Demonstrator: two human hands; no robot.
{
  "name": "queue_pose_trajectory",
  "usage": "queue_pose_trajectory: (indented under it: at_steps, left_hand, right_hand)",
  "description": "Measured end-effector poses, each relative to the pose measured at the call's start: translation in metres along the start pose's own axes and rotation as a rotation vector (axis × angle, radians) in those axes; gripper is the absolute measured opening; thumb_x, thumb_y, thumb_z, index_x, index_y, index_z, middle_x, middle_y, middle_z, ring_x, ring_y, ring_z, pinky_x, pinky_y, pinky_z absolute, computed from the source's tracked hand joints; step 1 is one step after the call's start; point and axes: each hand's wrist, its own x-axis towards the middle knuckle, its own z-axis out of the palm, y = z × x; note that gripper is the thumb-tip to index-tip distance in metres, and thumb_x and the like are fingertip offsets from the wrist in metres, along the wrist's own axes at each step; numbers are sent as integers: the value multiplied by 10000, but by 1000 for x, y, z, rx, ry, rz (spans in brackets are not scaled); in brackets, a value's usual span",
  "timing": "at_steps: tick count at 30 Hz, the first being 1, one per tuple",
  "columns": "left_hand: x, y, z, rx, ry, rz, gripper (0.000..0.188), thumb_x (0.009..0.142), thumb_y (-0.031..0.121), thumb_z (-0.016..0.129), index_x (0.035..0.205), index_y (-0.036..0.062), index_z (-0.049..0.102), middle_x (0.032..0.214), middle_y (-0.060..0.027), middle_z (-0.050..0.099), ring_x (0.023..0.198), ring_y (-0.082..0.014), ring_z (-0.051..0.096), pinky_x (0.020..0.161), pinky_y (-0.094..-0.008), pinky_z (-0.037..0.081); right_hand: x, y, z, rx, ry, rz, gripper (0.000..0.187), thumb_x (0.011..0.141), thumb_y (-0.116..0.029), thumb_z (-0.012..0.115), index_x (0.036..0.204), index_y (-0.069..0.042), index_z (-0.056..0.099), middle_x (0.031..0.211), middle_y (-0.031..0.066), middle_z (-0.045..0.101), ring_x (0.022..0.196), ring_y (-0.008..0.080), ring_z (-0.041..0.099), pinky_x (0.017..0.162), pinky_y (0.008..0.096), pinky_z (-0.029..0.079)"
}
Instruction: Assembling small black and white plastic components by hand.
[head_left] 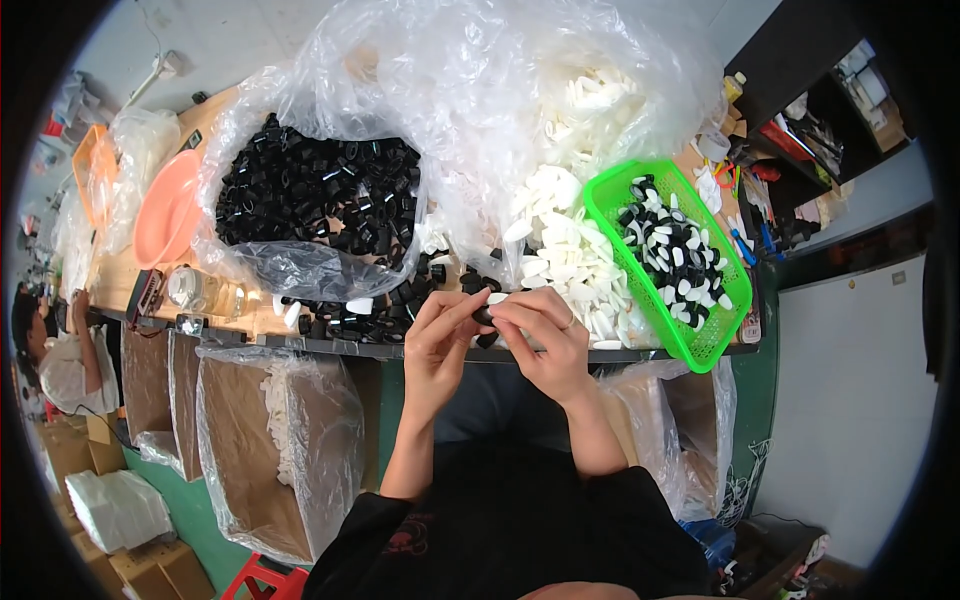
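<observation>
Close together at the table's front edge, my left hand (438, 342) and my right hand (548, 342) meet fingertip to fingertip. Between them is a small dark plastic part (483, 316), pinched by the left fingers. A small white plastic piece (497, 298) sits right against it, at the right fingertips. Whether the two are joined is hidden by the fingers. Just beyond lie a heap of white oval pieces (565, 250) and loose black parts (385, 318). A clear plastic bag (440, 110) holds many black ring-like caps (320, 190) to the left.
A green basket (612, 225) with mixed black and white parts stands at the right. Left are a pink basin (165, 210) and a glass jar (210, 292). Lined cardboard boxes (250, 440) stand below the table edge. Another person (70, 360) sits at the far left.
</observation>
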Motion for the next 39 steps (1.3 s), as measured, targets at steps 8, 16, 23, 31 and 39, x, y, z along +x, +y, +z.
queue_pose_trajectory:
  at_steps: [8,16,23,31,39]
  left_hand:
    - [-4,0,6,176,114,1,339,916,-94,574,1242,-21,629,984,-56,581,874,-105,590,785,-237,526]
    - [-12,-12,7,22,241,-90,308,927,-62,567,1229,-12,538,951,-29,580,818,-81,577,751,-215,496]
    - [-6,-7,-3,-108,98,-129,171,932,-29,548,1099,-22,585,994,-55,578,940,-123,569,822,-258,479]
    - [-6,-3,8,74,123,-45,118,907,43,685,854,-35,614,876,-66,592,782,-125,530,702,-248,424]
    - [-8,-4,5,-12,177,-35,94,901,21,675,862,-32,608,876,-65,594,756,-124,533,681,-249,423]
  right_hand:
    - [-13,-1,4,223,-73,359,442,791,-22,808,1189,-29,615,1065,118,680,944,203,687,777,302,554]
    - [-28,4,13,427,125,345,443,789,61,789,1160,19,549,1108,148,655,977,179,656,866,294,536]
    - [-18,1,4,487,57,472,260,800,72,773,1011,31,626,1080,124,647,971,169,646,882,292,531]
    - [-29,9,8,931,158,722,226,838,66,738,1044,49,646,1015,90,685,904,141,659,831,262,546]
    - [-31,6,20,1042,242,814,203,858,19,735,1039,41,645,937,94,707,830,150,673,797,269,528]
